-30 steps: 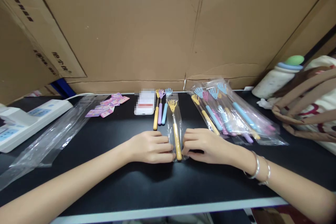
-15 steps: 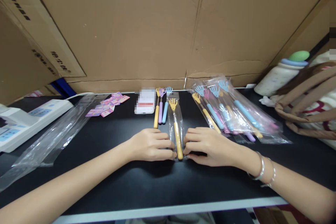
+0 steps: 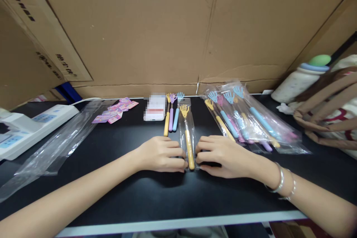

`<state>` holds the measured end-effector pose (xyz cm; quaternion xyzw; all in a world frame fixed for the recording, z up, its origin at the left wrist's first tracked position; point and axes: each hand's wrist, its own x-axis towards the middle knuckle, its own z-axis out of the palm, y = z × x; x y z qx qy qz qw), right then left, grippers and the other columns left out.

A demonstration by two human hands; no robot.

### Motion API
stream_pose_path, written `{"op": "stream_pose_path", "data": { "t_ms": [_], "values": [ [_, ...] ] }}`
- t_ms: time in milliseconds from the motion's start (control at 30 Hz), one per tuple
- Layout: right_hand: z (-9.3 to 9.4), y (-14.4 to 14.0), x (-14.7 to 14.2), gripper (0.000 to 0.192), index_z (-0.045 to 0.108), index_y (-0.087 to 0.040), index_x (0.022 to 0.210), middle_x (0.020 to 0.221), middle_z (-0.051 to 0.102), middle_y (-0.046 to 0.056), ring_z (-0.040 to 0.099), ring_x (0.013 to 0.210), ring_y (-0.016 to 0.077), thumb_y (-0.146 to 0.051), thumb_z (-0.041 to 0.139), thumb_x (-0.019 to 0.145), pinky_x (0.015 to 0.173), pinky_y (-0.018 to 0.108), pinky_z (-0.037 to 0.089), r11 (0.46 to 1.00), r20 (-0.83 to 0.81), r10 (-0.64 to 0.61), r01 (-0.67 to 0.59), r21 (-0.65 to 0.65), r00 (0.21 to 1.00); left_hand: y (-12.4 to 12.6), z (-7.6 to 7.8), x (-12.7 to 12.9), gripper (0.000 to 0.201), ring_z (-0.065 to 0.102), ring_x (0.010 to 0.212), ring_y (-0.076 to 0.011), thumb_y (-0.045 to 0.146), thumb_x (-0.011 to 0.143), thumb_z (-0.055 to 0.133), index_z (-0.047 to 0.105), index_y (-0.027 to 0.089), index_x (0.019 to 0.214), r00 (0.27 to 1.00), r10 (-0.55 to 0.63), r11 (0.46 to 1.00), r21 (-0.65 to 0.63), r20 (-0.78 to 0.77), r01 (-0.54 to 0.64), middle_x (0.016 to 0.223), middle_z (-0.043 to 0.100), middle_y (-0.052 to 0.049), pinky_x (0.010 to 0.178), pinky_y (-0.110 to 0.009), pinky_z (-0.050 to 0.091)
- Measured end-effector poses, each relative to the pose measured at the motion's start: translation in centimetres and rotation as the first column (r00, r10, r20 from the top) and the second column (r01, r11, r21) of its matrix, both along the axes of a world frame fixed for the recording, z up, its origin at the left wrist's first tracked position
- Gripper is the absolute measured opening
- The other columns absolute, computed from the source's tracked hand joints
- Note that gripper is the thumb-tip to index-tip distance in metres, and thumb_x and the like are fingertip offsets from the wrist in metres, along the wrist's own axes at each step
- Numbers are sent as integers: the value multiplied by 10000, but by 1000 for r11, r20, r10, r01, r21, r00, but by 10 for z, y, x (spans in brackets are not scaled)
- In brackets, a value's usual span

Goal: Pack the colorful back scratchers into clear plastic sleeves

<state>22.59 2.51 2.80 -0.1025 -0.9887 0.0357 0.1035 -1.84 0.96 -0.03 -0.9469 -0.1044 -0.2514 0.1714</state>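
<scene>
A yellow back scratcher [image 3: 187, 137] with a hand-shaped head lies in a narrow clear plastic sleeve [image 3: 183, 139] on the black table [image 3: 167, 193]. My left hand [image 3: 161, 154] presses the sleeve's near left edge with its fingertips. My right hand [image 3: 223, 154] does the same on the near right edge. Both hands rest on the table, fingers curled toward the sleeve's bottom end.
Three bare scratchers [image 3: 171, 113] lie behind the sleeve beside a white box [image 3: 154, 108]. A pile of bagged scratchers [image 3: 245, 119] is at right, with a bottle [image 3: 301, 80] and a bag [image 3: 329, 108]. Empty sleeves [image 3: 55, 145], pink cards [image 3: 114, 111] and a white device [image 3: 25, 126] lie left. Cardboard walls stand behind.
</scene>
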Motion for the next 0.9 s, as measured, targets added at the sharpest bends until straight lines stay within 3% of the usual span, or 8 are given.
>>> {"op": "stream_pose_path", "data": {
  "t_ms": [267,600,900],
  "values": [
    [1,0,0,125,589,-197,905,943,626,22,502,803,161,-317,570,879,666,291,345,1000,39,-16,16,9,999,0,1,0,213,526,606,-91,375,933,500,636,231,854,1000,6,1000,0,-25,-6,752,655,47,529,-240,355],
    [-6,-2,-2,77,595,-207,927,955,641,13,511,809,143,-216,527,892,655,289,341,997,-13,24,-23,76,1000,0,0,0,211,517,614,-90,379,922,518,631,236,816,1000,-2,1000,26,-10,2,752,639,39,537,-239,346],
    [-4,-2,-2,150,584,-200,817,858,640,17,505,748,144,-213,474,919,614,289,313,993,-29,36,-32,114,999,-2,0,1,155,510,586,-82,338,885,575,629,248,771,1000,-14,999,42,15,14,717,642,54,529,-241,330]
  ]
}}
